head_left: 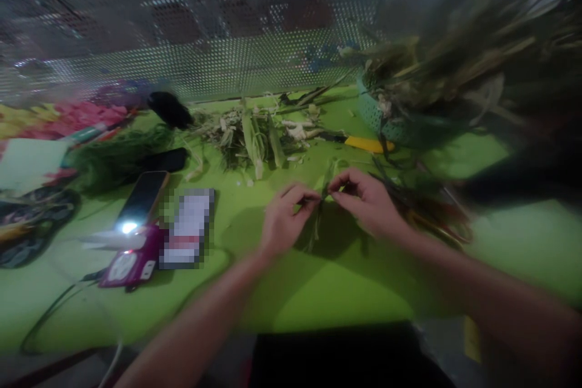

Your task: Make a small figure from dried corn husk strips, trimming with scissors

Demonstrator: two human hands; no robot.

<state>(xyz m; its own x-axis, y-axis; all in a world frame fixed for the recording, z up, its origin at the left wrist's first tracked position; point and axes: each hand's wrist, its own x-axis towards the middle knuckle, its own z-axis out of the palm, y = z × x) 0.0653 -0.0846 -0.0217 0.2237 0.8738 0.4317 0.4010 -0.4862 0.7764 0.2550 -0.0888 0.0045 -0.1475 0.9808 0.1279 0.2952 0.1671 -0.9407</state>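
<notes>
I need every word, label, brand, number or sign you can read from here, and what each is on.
No text can be read.
Pale-screened phone: its screen is pixelated, so nothing on it is legible.
Purple box: white patches; any print is too blurred to read.

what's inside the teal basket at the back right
Dry stalks stick out of the teal basket; its bottom and anything beneath them are covered and can't be seen.

1. Green strands [317, 227] btw. left hand [285, 218] and right hand [370, 200]: blurred, ends too small to tell.
2. Phone [188, 227] screen: pixelated, txt. unreadable.
3. Dry leaves [454, 73]: v. blurred, cut by R edge, partly hiding basket [373, 114].
</notes>
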